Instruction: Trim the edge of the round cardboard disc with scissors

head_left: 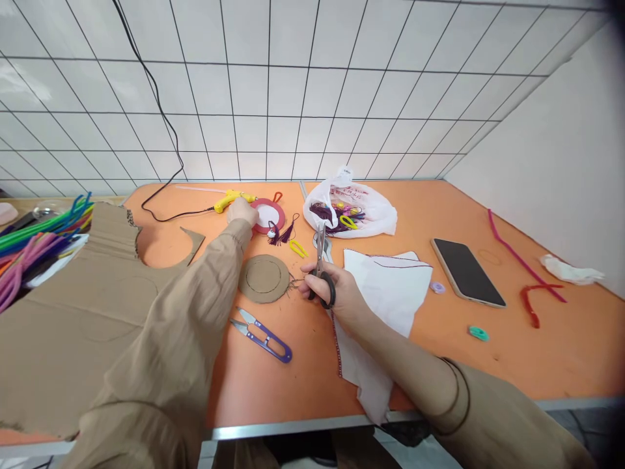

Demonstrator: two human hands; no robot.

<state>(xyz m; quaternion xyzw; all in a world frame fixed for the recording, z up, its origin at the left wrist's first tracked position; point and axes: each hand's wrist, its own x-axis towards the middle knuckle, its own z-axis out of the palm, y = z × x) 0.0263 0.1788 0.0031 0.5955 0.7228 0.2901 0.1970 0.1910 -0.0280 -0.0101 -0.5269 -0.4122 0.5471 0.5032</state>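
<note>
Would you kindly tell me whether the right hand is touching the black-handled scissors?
Touching: the head view shows the right hand gripping the black-handled scissors, its fingers against their handles.

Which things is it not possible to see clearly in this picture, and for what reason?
Head view, left hand: its own back hides whether it grips anything beside the glue gun and red ring.
Head view, bag: its plastic hides part of what is inside.
Head view, red writing: too small and creased to read.
Head view, pipe cleaners: the left edge cuts off some ends.
</note>
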